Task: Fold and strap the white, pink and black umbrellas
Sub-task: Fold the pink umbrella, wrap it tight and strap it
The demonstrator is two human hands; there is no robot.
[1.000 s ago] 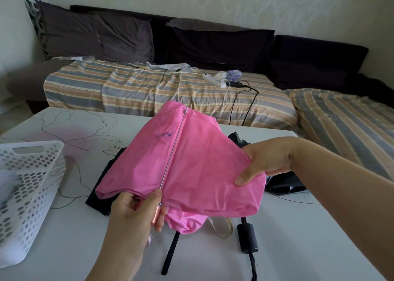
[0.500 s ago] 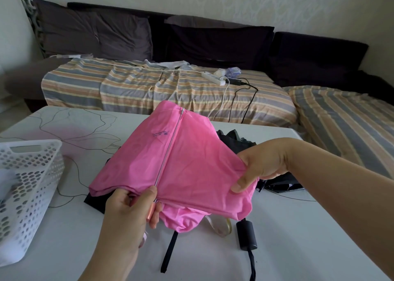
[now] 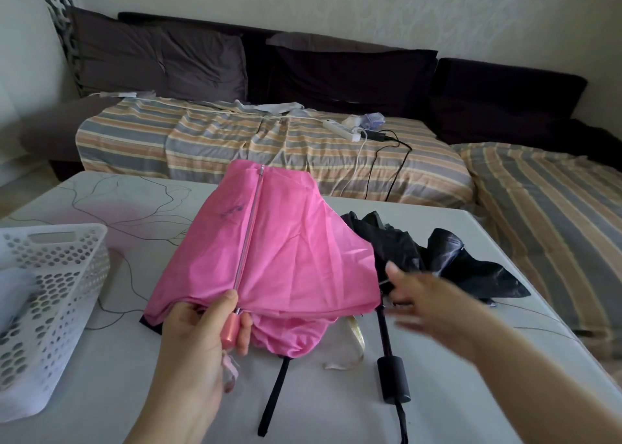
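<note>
The pink umbrella (image 3: 289,258) hangs loose and unfolded over the table, one silver rib running up its canopy. My left hand (image 3: 205,336) grips its pink handle at the lower end and holds it up. To the right of the canopy's edge my right hand (image 3: 424,295) is blurred, fingers spread, holding nothing. The black umbrella (image 3: 464,261) lies crumpled on the table behind and right of the pink one, with its black handle (image 3: 393,379) pointing toward me. Something white lies in the basket at the left; I cannot tell if it is the white umbrella.
A white perforated basket (image 3: 57,295) stands at the table's left edge. A black strap (image 3: 274,396) and a pale ribbon (image 3: 353,346) lie on the table (image 3: 319,416) under the pink canopy. Behind the table is a striped sofa bed (image 3: 269,147) with a power strip and cables.
My right hand has let go of the pink canopy's right edge and moved away to the right. My left hand still grips the handle, and the canopy has swung a little more upright.
</note>
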